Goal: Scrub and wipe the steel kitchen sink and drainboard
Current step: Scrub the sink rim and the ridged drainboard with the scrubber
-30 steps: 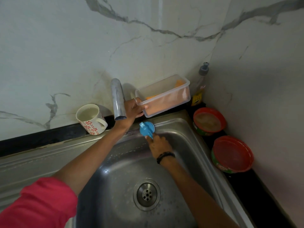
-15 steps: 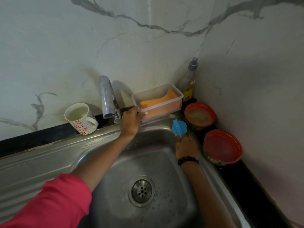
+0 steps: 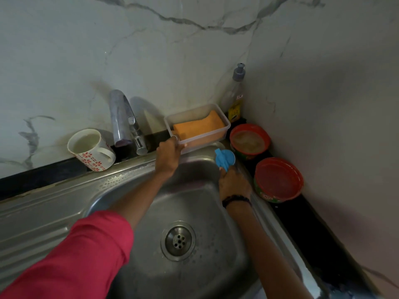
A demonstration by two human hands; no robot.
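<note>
The steel sink (image 3: 194, 208) fills the lower middle, its drain (image 3: 178, 240) near the centre and the ribbed drainboard (image 3: 38, 221) to the left. My right hand (image 3: 234, 183) grips a blue scrubber (image 3: 224, 159) pressed against the sink's far right corner. At the back rim my left hand (image 3: 167, 157) holds the near corner of a clear plastic box (image 3: 222, 129) with an orange sponge (image 3: 197, 127) inside. The box sits on the back ledge.
A chrome tap (image 3: 122, 119) stands behind the sink. Left of it sits a flower-patterned mug (image 3: 90, 149). A soap bottle (image 3: 235, 96) stands in the corner, with two red-rimmed tubs (image 3: 249, 140) (image 3: 278, 180) on the black counter at right.
My right hand moved the scrubber from the middle of the back wall to the far right corner. My left hand set the tilted box down level on the ledge.
</note>
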